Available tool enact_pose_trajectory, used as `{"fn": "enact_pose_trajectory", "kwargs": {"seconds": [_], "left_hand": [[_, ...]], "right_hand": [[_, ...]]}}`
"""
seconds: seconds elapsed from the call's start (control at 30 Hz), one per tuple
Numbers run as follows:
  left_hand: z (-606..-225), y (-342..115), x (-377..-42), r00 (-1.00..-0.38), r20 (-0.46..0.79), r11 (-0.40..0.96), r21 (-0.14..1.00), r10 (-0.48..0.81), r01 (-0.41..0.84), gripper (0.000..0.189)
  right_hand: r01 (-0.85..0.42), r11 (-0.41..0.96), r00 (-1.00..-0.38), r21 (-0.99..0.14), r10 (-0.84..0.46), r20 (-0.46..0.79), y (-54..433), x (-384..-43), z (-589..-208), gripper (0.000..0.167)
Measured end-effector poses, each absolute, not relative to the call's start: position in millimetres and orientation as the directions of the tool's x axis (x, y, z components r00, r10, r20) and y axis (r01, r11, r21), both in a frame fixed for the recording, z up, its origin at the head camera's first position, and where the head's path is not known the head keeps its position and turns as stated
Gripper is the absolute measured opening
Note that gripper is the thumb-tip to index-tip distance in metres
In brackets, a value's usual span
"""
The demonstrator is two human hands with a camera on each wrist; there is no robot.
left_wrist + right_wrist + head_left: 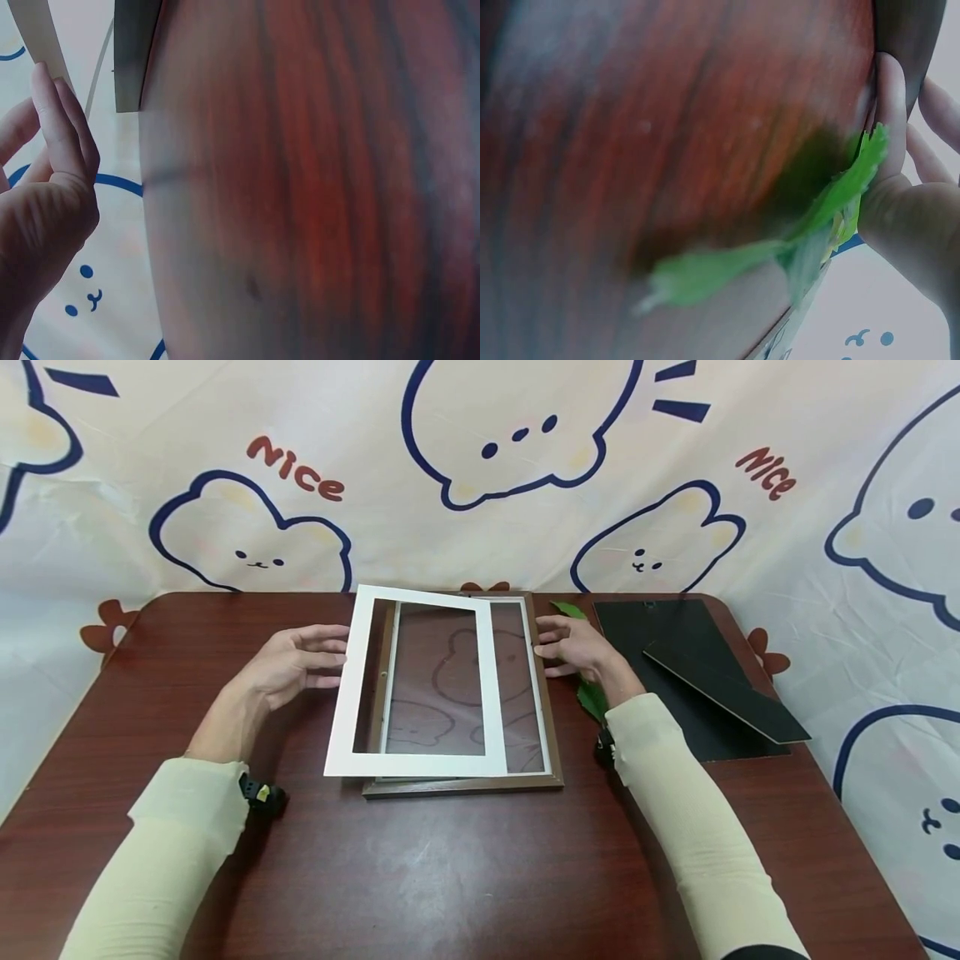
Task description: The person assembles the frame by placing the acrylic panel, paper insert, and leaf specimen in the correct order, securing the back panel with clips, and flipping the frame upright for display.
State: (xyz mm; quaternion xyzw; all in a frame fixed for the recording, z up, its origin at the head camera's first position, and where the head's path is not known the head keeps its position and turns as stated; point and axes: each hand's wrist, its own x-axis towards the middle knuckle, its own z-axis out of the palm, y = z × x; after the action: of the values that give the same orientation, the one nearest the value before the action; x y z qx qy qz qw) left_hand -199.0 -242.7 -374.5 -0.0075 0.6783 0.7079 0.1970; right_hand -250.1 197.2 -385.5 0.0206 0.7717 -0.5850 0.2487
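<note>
My left hand (296, 664) touches the left edge of a white picture mat (343, 693) with fairly straight fingers. The mat slants over a brown wooden picture frame (551, 727), with its left side raised past the frame's left side. A clear pane (517, 693) shows within the frame. At the frame's right side, my right hand (581, 647) has its extended fingertips against the outer edge. In the left wrist view, the fingers (52, 127) meet the mat's edge (45, 34). The right wrist view shows a finger (889, 97) against the frame's side (907, 37).
Green leaves (592, 697) lie partly beneath my right hand. Farther right, a black frame backing board (637, 631) with its angled stand (727, 693) lies on the dark red table (450, 877). A printed cloth (480, 543) hangs behind the table.
</note>
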Motion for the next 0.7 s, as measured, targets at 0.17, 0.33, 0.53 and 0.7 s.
{"fn": "enact_pose_trajectory", "kwargs": {"seconds": [0.17,0.33,0.53,0.7], "left_hand": [[-375.3,-238.7,-199.7,-0.92,-0.281,-0.001,0.956,0.273,-0.293,0.054],[-377.1,-234.9,-200.5,-0.916,-0.29,0.014,0.954,0.278,-0.299,0.054],[-377.1,-231.4,-201.3,-0.914,-0.286,0.022,0.956,0.286,-0.292,0.056],[-376.4,-229.9,-202.4,-0.916,-0.283,0.014,0.957,0.286,-0.291,0.054]], "right_hand": [[0.321,0.313,-0.879,-0.894,-0.251,-0.404,196.5,-249.7,-384.9,0.065],[0.322,0.323,-0.875,-0.89,-0.256,-0.41,196.6,-249.4,-385.4,0.065],[0.322,0.319,-0.874,-0.891,-0.261,-0.41,197.3,-248.9,-383.9,0.065],[0.314,0.316,-0.875,-0.895,-0.268,-0.402,197.5,-249.6,-383.9,0.065]]}}
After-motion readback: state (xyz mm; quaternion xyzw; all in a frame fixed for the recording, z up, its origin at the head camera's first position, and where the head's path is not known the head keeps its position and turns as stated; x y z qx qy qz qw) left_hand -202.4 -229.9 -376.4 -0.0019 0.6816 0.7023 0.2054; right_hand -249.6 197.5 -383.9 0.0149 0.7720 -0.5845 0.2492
